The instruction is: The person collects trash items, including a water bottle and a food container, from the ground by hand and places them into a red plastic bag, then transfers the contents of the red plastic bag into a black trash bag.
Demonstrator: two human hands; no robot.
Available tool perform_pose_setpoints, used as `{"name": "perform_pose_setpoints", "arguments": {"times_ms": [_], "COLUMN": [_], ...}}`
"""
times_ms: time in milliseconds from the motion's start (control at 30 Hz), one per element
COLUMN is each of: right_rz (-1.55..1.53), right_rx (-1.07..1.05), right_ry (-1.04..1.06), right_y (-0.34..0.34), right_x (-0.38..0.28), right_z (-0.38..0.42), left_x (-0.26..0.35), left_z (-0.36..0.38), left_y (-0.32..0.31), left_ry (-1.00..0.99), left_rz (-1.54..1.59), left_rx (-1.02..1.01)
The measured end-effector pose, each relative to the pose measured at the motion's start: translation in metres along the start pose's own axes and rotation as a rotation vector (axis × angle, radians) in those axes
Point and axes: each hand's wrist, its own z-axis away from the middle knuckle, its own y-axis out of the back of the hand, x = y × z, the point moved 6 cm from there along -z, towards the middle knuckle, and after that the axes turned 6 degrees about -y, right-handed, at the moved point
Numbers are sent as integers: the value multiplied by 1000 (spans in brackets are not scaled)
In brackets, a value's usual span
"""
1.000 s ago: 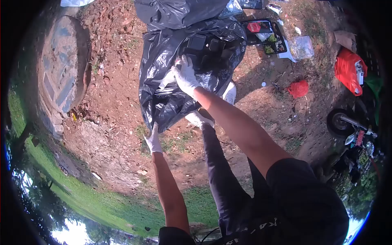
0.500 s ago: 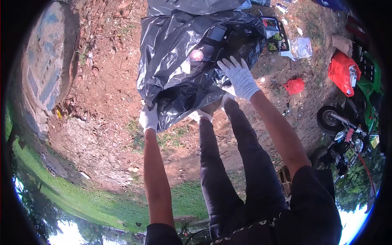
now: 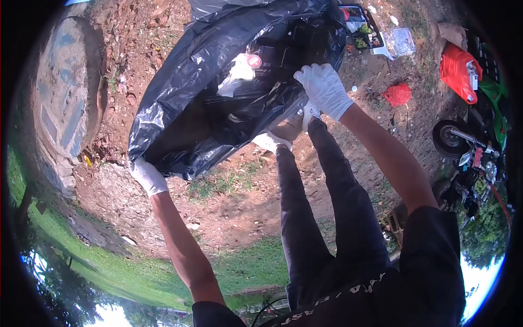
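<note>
A large black garbage bag (image 3: 185, 87) spreads out in front of me, its mouth stretched wide toward my feet. My left hand (image 3: 148, 177), in a white glove, grips the bag's rim at its lower left corner. On the other side of the mouth, my gloved right hand (image 3: 322, 87) has its fingers curled over the rim. Inside the bag lie a crumpled white tissue (image 3: 237, 75), a round red-and-white lid or cup top (image 3: 253, 61) and dark box-like containers (image 3: 278, 57).
A black tray with food scraps (image 3: 362, 27) and a clear plastic container (image 3: 402, 41) lie beyond the bag. Right of them are a red crumpled bag (image 3: 397, 95), a larger red bag (image 3: 460, 73) and a motorcycle wheel (image 3: 451, 138). A concrete slab (image 3: 68, 82) stands at left.
My left hand has pulled the bag's rim outward to the left, widening the mouth. My right hand has gone from spread fingers to curled ones on the rim.
</note>
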Motion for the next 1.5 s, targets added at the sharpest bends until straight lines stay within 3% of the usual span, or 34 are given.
{"name": "perform_pose_setpoints", "arguments": {"times_ms": [100,167,300,367,433,500,567,633,700,833,967,1067,1133,1267,1367,1500], "right_rz": [-14,-51,-211,-313,-371,-349,-420,-449,-492,-528,-541,-602,-732,-973,-1017,-928], "right_rx": [17,123,342,357,390,395,281,412,288,311,213,178,47,35,35,84], "right_ry": [-25,-27,28,41,54,31,16,-22,-41,-65,-71,-87,-29,69,48,-224], "right_y": [26,41,84,99,99,86,64,62,55,49,39,27,16,3,-15,-95], "right_x": [-3,-11,-37,-48,-57,-66,-78,-82,-82,-60,-31,-10,0,34,93,237], "right_z": [13,20,27,26,25,23,19,23,23,23,32,44,48,72,101,171], "left_x": [-15,31,37,54,44,32,16,15,13,31,88,124,161,210,217,230], "left_z": [-30,-8,-35,-42,-65,-89,-110,-98,-78,-56,-9,37,89,209,284,366], "left_y": [68,70,140,159,178,188,189,164,147,111,64,31,-8,-129,-239,-413], "left_ry": [52,95,-17,-137,-38,-226,-272,-217,-155,-147,-381,-464,-683,-774,-805,-873], "left_rz": [-17,124,-54,-37,8,-74,-135,-143,-161,-273,-742,-765,-760,-857,-705,-497], "left_rx": [-42,-19,40,86,81,-3,-63,-76,-82,-206,-131,-36,4,-131,-236,-495]}}
